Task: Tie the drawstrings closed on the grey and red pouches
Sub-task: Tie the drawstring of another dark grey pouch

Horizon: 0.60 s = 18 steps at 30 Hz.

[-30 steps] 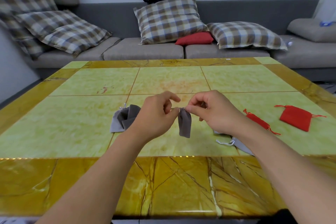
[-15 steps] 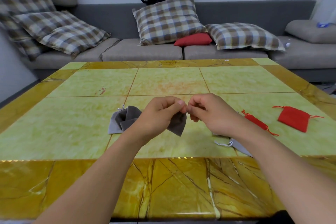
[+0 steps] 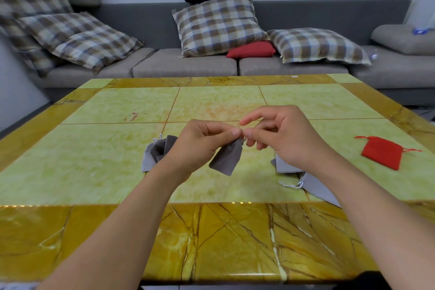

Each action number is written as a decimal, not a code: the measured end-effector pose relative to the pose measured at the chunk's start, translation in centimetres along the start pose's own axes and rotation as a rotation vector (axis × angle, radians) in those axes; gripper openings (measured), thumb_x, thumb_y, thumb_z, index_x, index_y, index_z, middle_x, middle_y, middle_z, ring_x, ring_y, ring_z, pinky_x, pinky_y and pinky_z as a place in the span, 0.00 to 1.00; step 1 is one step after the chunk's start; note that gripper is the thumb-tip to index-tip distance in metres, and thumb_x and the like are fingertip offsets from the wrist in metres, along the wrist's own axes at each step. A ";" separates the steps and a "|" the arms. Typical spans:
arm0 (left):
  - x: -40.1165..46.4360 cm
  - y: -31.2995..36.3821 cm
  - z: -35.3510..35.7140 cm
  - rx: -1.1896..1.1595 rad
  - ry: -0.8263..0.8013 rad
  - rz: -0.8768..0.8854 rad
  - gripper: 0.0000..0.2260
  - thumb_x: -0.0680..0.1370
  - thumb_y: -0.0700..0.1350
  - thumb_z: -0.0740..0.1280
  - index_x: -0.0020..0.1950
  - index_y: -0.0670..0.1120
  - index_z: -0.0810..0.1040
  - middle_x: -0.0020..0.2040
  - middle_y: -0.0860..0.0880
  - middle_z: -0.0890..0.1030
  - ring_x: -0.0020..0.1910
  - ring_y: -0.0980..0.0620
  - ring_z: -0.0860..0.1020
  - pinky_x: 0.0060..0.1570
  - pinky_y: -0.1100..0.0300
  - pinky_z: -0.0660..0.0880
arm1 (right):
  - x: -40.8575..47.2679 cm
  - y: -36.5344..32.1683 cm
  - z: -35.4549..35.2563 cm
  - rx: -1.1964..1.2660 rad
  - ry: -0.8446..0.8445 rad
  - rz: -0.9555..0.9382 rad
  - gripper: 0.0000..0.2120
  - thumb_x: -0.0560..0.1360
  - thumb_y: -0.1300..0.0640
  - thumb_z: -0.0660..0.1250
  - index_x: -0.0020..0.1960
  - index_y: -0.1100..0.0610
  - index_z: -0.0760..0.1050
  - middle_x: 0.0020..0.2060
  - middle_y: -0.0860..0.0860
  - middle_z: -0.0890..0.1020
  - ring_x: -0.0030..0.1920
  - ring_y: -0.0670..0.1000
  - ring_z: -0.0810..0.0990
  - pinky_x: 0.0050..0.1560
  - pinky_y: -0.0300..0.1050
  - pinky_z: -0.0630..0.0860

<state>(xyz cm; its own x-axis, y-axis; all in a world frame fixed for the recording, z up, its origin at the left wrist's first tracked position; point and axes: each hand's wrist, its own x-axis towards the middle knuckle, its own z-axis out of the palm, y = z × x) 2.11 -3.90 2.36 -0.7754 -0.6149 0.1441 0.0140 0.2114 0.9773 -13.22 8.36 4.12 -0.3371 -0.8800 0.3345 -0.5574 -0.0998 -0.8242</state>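
A small grey pouch (image 3: 227, 159) hangs above the table, tilted, its neck pinched by my left hand (image 3: 200, 146). My right hand (image 3: 282, 139) pinches the drawstring at the same neck, its index finger raised. Behind my left hand lies a small heap of grey pouches (image 3: 157, 152). More grey pouches (image 3: 313, 182) with white cords lie under my right wrist. One red pouch (image 3: 382, 155) lies flat at the right; any other red pouch is hidden by my right arm.
The table (image 3: 117, 172) has a green marble top with a yellow-brown border; its near edge is close to me. A grey sofa (image 3: 188, 66) with checked cushions and a red cushion (image 3: 251, 49) stands behind the far edge.
The held grey pouch has swung from hanging straight to tilted, bottom toward the left. My right index finger has lifted away. The view has shifted, and the nearer red pouch is now hidden.
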 end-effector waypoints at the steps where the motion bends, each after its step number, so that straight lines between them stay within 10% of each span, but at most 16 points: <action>1: -0.1 0.1 -0.1 0.047 -0.023 0.015 0.07 0.77 0.43 0.70 0.49 0.41 0.86 0.46 0.44 0.87 0.45 0.53 0.82 0.49 0.63 0.76 | -0.1 0.0 0.1 -0.051 -0.023 -0.026 0.07 0.75 0.59 0.73 0.52 0.52 0.83 0.31 0.50 0.85 0.30 0.48 0.80 0.38 0.45 0.80; 9: -0.4 -0.2 -0.8 0.292 -0.139 0.089 0.09 0.82 0.43 0.65 0.52 0.44 0.86 0.47 0.46 0.86 0.52 0.40 0.82 0.55 0.41 0.75 | 0.0 0.2 0.4 -0.304 -0.026 -0.134 0.04 0.73 0.60 0.74 0.47 0.52 0.86 0.29 0.46 0.83 0.29 0.42 0.80 0.33 0.39 0.77; 18: -0.4 -0.1 -0.4 0.031 -0.046 -0.027 0.07 0.77 0.43 0.70 0.48 0.40 0.86 0.44 0.44 0.86 0.45 0.51 0.82 0.51 0.59 0.78 | 0.1 -0.1 0.6 -0.146 -0.024 -0.086 0.04 0.76 0.63 0.71 0.45 0.55 0.83 0.29 0.50 0.83 0.28 0.47 0.80 0.35 0.44 0.80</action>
<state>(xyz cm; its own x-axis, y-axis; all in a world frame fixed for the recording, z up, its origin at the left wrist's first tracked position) 2.69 -3.96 2.29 -0.8032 -0.5854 0.1099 -0.0260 0.2188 0.9754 -12.73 8.05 3.98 -0.2662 -0.8822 0.3883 -0.6881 -0.1082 -0.7175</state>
